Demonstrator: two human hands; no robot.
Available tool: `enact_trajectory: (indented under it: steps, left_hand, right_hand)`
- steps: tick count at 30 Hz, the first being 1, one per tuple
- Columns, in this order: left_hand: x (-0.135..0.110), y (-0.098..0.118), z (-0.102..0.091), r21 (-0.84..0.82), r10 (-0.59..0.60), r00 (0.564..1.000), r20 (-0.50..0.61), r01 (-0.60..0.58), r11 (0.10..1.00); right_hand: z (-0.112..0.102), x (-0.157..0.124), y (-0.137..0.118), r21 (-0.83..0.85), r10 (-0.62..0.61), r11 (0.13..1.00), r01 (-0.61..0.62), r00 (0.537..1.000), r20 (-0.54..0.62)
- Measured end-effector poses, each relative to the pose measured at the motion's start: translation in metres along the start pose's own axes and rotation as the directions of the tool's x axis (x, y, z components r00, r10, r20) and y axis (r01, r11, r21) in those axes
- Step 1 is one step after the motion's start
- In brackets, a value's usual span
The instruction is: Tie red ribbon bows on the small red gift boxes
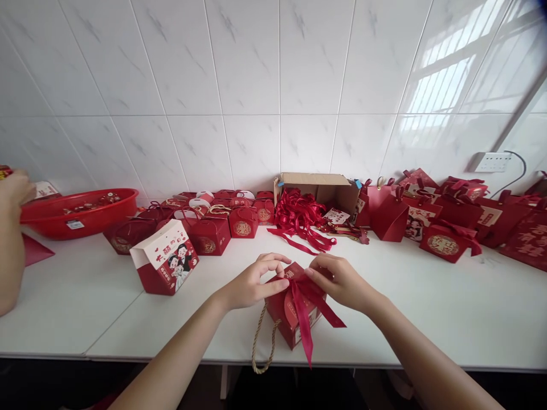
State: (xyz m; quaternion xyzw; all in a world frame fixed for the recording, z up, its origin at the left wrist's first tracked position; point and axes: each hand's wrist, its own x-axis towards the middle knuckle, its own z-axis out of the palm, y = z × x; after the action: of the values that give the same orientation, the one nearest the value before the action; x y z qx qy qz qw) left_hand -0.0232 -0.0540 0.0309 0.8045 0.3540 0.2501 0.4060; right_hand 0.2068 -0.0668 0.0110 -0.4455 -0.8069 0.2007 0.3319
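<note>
A small red gift box [285, 319] with a rope handle [260, 344] stands near the front edge of the white table [427, 307]. A red ribbon [305, 304] is wound over its top, its tails hanging down the front. My left hand [254, 282] pinches the ribbon at the box's left side. At the right side, my right hand [339, 279] pinches the same ribbon. Both hands are closed on it, close together above the box.
A red and white box with cartoon figures [166, 265] stands to the left. Several red gift boxes [213, 219] line the wall. A cardboard carton [325, 191] spills red ribbons [301, 219]. More red boxes [448, 222] sit right. A red basin [77, 212] and another person's arm [11, 239] are at far left.
</note>
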Motion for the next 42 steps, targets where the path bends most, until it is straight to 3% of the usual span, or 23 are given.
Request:
enact_trajectory:
  steps: [4,8,13,16,19,22,29,35,42]
  left_hand:
    - [0.003,-0.001,0.001,-0.137,0.035,0.998,0.045,-0.029,0.990]
    - [0.005,-0.003,0.001,-0.135,0.037,0.995,0.090,-0.025,0.991]
    - [0.002,0.000,-0.001,-0.027,-0.013,0.998,0.062,0.015,1.000]
    - [0.000,0.006,0.000,0.103,-0.053,0.999,-0.009,0.054,0.993]
    - [0.001,0.012,0.002,0.237,-0.048,0.993,-0.104,0.072,0.969]
    - [0.002,0.016,0.005,0.280,-0.029,0.993,-0.114,0.060,0.958]
    - [0.007,0.013,0.011,0.086,-0.020,0.983,-0.181,0.036,0.996]
    - [0.009,0.009,0.020,0.044,0.034,0.978,-0.207,-0.025,0.999]
    - [0.011,0.001,0.023,-0.052,0.005,0.982,-0.191,-0.015,0.999]
  right_hand:
    - [-0.001,0.001,-0.004,0.118,0.090,0.988,-0.096,0.995,0.053]
    - [-0.001,0.002,-0.005,0.180,0.082,0.979,-0.097,0.993,0.088]
    - [0.001,0.003,-0.003,0.226,0.050,0.972,-0.059,0.998,0.049]
    - [0.004,0.005,-0.002,0.205,0.028,0.978,-0.031,0.999,0.019]
    - [0.006,0.008,-0.002,0.197,0.018,0.980,-0.017,1.000,-0.002]
    - [0.007,0.009,-0.004,0.210,0.034,0.977,-0.031,0.999,-0.013]
    - [0.007,-0.002,-0.012,0.347,0.113,0.930,-0.119,0.993,0.036]
    - [0.010,0.000,-0.015,0.325,0.054,0.945,-0.030,0.997,-0.064]
    - [0.018,0.002,-0.005,0.375,0.080,0.926,-0.049,0.994,-0.069]
